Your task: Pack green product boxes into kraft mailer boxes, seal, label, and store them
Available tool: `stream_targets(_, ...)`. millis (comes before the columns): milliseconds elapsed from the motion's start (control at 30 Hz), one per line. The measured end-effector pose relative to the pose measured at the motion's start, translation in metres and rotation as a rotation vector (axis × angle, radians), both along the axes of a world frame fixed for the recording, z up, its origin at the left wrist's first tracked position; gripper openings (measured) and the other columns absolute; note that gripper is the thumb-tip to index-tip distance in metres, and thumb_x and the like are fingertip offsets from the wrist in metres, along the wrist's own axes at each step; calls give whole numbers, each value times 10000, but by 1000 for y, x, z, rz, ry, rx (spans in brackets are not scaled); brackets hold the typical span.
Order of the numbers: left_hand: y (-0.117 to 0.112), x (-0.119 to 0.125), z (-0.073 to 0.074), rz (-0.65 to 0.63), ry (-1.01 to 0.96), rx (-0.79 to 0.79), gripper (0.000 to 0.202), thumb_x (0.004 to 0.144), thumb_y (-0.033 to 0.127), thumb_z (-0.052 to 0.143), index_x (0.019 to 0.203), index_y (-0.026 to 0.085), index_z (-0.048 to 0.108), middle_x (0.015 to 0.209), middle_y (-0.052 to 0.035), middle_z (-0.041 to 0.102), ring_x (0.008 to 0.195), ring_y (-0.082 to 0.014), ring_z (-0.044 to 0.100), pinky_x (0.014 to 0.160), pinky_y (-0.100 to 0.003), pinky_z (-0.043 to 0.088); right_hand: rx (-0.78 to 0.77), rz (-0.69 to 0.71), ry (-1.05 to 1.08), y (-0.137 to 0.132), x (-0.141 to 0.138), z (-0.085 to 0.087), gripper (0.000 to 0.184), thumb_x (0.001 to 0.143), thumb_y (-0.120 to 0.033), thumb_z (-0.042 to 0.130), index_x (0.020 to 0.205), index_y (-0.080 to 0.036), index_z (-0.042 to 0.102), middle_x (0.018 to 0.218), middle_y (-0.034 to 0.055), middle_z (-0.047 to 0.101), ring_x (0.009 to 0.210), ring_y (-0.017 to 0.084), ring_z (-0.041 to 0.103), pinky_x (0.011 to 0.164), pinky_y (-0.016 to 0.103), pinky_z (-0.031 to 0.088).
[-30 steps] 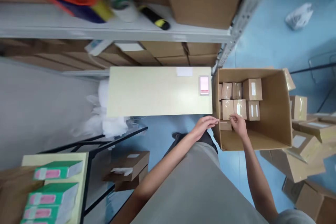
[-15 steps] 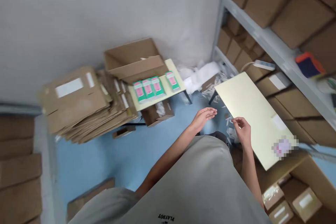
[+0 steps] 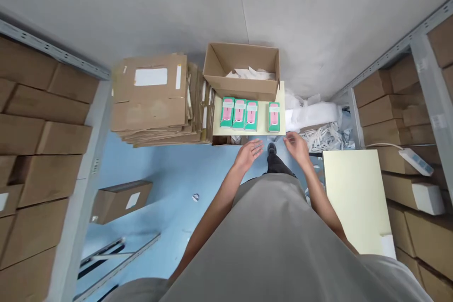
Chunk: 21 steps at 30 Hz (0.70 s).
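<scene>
My left hand is held out with its fingers stretched, holding nothing, just in front of a small pale yellow table. My right hand hovers by that table's front right corner; its fingers are loosely curled, with nothing visible in them. On the table, three small green and pink boxes lie side by side. Another green and pink box lies apart to their right, nearest my right hand. Behind them stands an open cardboard carton with white paper inside.
Flattened cardboard boxes are stacked left of the table. Shredded paper and white wrap lie on the right. A second yellow table is beside me. Shelves of cartons line both sides. A carton sits on the floor.
My view has swung left and nearer, so the table with the green and pink boxes is now straight ahead. Both hands have come close to its front edge. The boxes look unmoved.
</scene>
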<state>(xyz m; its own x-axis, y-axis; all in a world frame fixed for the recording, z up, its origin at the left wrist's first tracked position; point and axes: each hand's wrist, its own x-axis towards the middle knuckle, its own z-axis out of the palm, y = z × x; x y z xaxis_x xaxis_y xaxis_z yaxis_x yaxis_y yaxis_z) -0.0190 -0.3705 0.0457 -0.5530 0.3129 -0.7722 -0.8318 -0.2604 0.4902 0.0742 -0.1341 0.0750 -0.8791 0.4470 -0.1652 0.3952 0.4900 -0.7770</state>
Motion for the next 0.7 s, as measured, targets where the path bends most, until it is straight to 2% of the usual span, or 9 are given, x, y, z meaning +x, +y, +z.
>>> stream_targets(67,16,-23,-15,20,-154,-35,223,896,167,778,1117,199,761,1275,-184,847,1164,-298,840,1181,-484,658,160,107,-150,12,-58,-10,382,1097,-400,640,1397,-190,746,1391,180,797,1146,343,819,1073,520,663)
stream_targets(133,36,-42,-31,35,-317,-80,201,896,139,746,1087,199,727,1189,-198,835,1145,-312,843,1140,-489,687,271,173,-280,25,-115,-20,447,1138,-338,606,1555,-194,675,1542,199,720,1313,351,772,1119,479,639)
stream_targets(233,66,-63,-54,42,-459,-152,192,882,103,723,1046,194,685,1148,-221,807,1177,-332,840,1114,-495,704,352,253,-429,49,-185,-38,512,1160,-250,553,1655,-127,596,1688,244,615,1513,372,646,1224,478,581)
stream_targets(300,83,-72,-66,38,-491,-189,195,887,81,712,1047,184,673,1156,-234,797,1200,-340,838,1111,-497,706,348,310,-500,64,-217,-52,530,1159,-171,482,1675,-85,573,1749,257,564,1563,363,601,1271,475,547)
stream_targets(400,102,-81,-78,33,-514,-203,194,900,42,686,1030,184,662,1114,-222,800,1203,-337,843,1092,-478,716,299,408,-553,79,-239,-72,616,1111,-50,426,1714,-78,547,1803,234,537,1599,331,583,1306,443,515)
stream_targets(500,112,-89,-83,43,-495,-187,192,926,22,667,990,203,651,1023,-176,805,1180,-309,851,1084,-422,721,260,467,-569,85,-242,-85,672,1065,-4,464,1724,-92,560,1764,212,604,1575,323,624,1307,425,512)
stream_targets(600,113,-92,-86,40,-461,-198,211,927,35,744,960,219,646,917,-118,780,1142,-295,855,1132,-416,699,242,479,-551,84,-236,-91,624,1077,-7,464,1677,-91,616,1697,213,670,1541,303,660,1307,404,503)
stream_targets(700,109,-88,-86,-10,-412,-211,285,866,65,879,949,234,665,853,-70,754,1078,-291,859,1164,-454,682,233,472,-497,83,-226,-88,575,1100,-39,492,1656,-91,631,1672,218,684,1536,285,660,1301,395,506)
